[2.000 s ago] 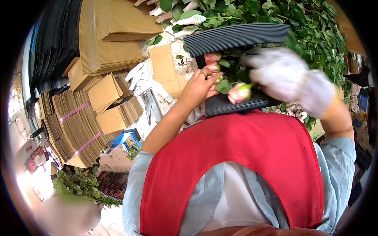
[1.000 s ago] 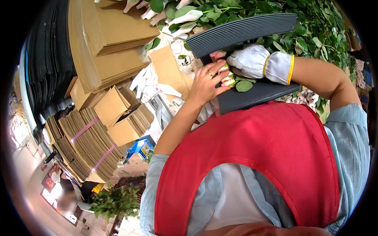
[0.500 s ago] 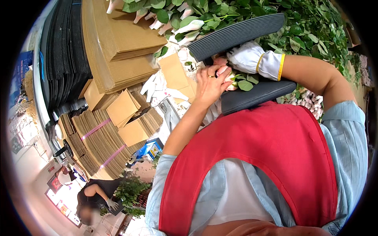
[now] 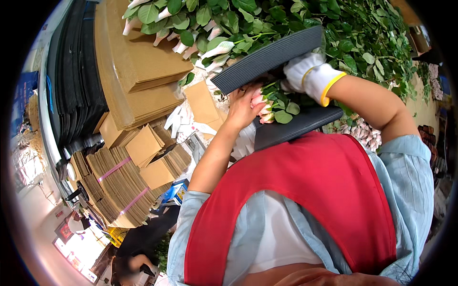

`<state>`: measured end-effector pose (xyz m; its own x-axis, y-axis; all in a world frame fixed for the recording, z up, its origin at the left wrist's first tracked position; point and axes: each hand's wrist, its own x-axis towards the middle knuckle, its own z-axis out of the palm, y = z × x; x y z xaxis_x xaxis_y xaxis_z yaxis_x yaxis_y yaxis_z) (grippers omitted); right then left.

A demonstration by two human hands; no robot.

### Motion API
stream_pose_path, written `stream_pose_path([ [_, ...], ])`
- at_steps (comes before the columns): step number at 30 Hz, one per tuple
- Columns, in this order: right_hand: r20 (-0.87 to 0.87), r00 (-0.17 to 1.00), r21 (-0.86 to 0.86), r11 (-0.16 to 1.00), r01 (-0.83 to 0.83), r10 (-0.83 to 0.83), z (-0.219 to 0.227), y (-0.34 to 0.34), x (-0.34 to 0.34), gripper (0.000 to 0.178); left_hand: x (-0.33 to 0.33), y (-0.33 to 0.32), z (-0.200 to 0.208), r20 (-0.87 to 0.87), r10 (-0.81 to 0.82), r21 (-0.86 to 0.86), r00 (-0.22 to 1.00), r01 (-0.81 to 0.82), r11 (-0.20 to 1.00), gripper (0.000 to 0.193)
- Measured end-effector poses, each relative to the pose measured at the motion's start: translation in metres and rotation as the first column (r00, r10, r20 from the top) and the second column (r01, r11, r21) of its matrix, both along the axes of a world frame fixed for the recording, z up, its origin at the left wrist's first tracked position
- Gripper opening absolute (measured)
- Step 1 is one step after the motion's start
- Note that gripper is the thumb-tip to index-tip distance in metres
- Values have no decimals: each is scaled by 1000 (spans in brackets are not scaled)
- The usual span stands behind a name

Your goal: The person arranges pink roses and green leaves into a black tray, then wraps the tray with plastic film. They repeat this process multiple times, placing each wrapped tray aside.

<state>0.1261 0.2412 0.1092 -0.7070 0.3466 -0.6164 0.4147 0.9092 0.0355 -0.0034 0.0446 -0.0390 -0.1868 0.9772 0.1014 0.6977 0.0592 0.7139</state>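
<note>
The bare left hand (image 4: 244, 107) sits just above centre, its fingers (image 4: 255, 97) curled against a pink rosebud (image 4: 265, 116) and its leaves. At about 1 o'clock from it, the right hand (image 4: 307, 71), in a white glove with a yellow cuff, is closed on the rose stems (image 4: 276, 97), though its fingertips are hidden. The roses lie between two dark ribbed sheets: the upper sheet (image 4: 267, 59) slants from 9 o'clock up toward 1 o'clock over the hands, and the lower sheet (image 4: 296, 126) lies under them, touching the red apron (image 4: 310, 200). Green rose foliage (image 4: 362, 38) fills the top right. Stacks of brown cardboard (image 4: 138, 62) run from 11 o'clock down to 8 o'clock. Netted white buds (image 4: 210, 50) lie at 12 o'clock.
</note>
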Motion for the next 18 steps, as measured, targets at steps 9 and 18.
stream_pose_path([
  [9,-427,893,-101,989,108,-141,124,-24,71,40,-1,1,-5,-95,11,74,995,-4,997,53],
  [18,-603,758,-125,910,-396,247,172,-102,65,29,-5,-9,-29,12,7,-44,1000,-7,999,54],
])
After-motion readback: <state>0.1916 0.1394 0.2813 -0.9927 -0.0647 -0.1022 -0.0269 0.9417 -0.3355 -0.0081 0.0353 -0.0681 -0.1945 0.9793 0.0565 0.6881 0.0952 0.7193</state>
